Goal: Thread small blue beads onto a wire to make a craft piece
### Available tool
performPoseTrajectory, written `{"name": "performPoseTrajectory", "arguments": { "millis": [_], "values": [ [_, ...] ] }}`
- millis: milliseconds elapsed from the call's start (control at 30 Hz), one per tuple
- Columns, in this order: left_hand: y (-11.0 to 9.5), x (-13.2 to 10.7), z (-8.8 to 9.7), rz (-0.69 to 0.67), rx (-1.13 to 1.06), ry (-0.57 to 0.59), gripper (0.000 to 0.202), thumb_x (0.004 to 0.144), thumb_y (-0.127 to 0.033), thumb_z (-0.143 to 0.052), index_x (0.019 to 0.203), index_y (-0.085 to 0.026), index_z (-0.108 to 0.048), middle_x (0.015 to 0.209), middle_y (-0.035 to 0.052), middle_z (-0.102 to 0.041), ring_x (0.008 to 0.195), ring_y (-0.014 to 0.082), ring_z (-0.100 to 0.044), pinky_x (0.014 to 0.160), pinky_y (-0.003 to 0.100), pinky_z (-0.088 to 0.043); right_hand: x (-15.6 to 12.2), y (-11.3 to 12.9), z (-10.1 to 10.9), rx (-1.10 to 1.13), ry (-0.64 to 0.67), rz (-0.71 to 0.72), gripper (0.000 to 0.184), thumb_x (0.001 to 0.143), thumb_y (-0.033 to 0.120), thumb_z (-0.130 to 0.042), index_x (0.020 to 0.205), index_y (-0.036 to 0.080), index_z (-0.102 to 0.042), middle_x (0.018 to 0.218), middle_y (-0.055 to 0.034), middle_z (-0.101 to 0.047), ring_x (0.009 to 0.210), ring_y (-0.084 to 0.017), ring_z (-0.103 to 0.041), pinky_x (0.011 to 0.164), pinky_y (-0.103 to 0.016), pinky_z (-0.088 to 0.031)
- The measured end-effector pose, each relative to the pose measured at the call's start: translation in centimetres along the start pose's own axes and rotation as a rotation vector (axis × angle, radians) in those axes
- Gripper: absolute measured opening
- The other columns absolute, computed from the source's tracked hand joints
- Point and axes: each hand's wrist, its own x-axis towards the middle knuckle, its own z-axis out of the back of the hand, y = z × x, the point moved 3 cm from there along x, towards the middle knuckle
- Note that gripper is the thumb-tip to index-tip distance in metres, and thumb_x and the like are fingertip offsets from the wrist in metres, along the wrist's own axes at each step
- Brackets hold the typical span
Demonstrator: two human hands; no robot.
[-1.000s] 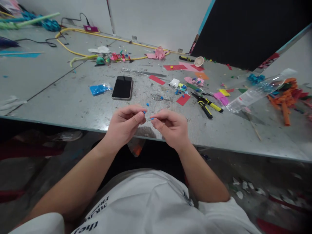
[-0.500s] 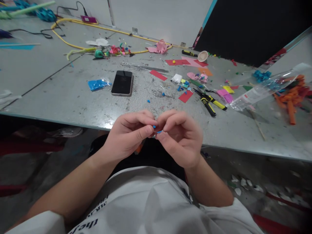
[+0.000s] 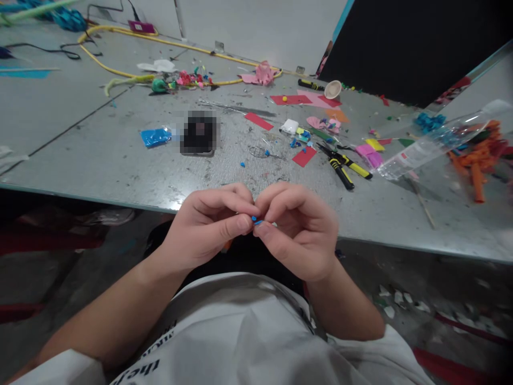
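Note:
In front of my chest, just off the table's near edge, my left hand [image 3: 214, 224] and my right hand [image 3: 298, 227] meet at the fingertips. Between them is a tiny piece of blue clay [image 3: 257, 221], pinched by thumb and forefinger on both sides. Its full shape is partly covered by the fingers. Beyond my hands, a small blue clay crumb [image 3: 242, 164] lies on the table [image 3: 216, 176]. A little wire loop [image 3: 259, 153] with a blue bit on it rests further back.
A blurred-out phone [image 3: 199, 133] lies beside a blue clay packet [image 3: 155, 137]. Yellow-and-black pliers [image 3: 340, 166] sit at the right, near a clear plastic sleeve [image 3: 436, 144] and orange crumpled pieces [image 3: 479, 155]. Along the back runs a yellow cable [image 3: 192, 45].
Both hands have dropped slightly, and the fingertips have closed in around the blue clay. The view has shifted a little, so the table items appear slightly further left.

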Motion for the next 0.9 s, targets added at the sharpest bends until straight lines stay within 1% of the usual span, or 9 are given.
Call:
{"name": "performPoseTrajectory", "arguments": {
  "millis": [300,500,633,800,900],
  "values": [
    [-0.3,0.0,0.0,-0.011,0.029,0.016,0.015,0.092,-0.022,-0.086,0.103,-0.030,-0.091,0.086,0.0041,-0.067,0.071,0.0120,-0.063,0.064,0.024,-0.058,0.2,0.1,-0.2,-0.010,0.001,0.019,0.017,0.088,0.013,-0.076,0.091,0.025,-0.064,0.089,-0.0012,-0.073,0.081,-0.015,-0.069,0.073,-0.031,-0.059],
    [-0.3,-0.1,0.4,-0.019,0.057,0.025,0.014,0.092,-0.024,-0.086,0.103,-0.031,-0.091,0.086,0.0052,-0.067,0.069,0.0123,-0.063,0.062,0.023,-0.058,0.1,-0.1,-0.2,-0.044,0.003,-0.024,0.019,0.087,0.019,-0.081,0.091,0.026,-0.064,0.088,-0.0008,-0.072,0.080,-0.016,-0.068,0.072,-0.032,-0.059],
    [-0.6,0.1,0.2,-0.025,0.070,0.046,0.015,0.088,-0.027,-0.090,0.102,-0.029,-0.091,0.084,0.0049,-0.067,0.067,0.0121,-0.062,0.059,0.023,-0.057,-0.1,-0.1,-0.3,-0.054,-0.011,-0.036,0.019,0.088,0.024,-0.083,0.091,0.026,-0.064,0.088,-0.0008,-0.071,0.080,-0.016,-0.067,0.073,-0.033,-0.059],
    [-1.1,0.2,-0.1,-0.029,0.083,0.052,0.009,0.087,-0.028,-0.091,0.096,-0.028,-0.091,0.080,0.0048,-0.068,0.068,0.0134,-0.064,0.063,0.025,-0.059,-0.2,0.2,-0.4,-0.030,0.004,-0.036,0.025,0.084,0.026,-0.087,0.089,0.026,-0.063,0.087,0.0003,-0.070,0.077,-0.015,-0.065,0.071,-0.032,-0.057],
    [-1.3,0.1,-0.3,-0.022,0.088,0.076,0.007,0.089,-0.029,-0.089,0.096,-0.028,-0.090,0.080,0.0049,-0.069,0.068,0.0138,-0.065,0.064,0.027,-0.059,-0.1,0.5,-0.5,0.004,0.029,-0.028,0.027,0.082,0.026,-0.089,0.089,0.026,-0.063,0.086,0.0011,-0.070,0.075,-0.014,-0.064,0.068,-0.031,-0.056]
  ]
}}
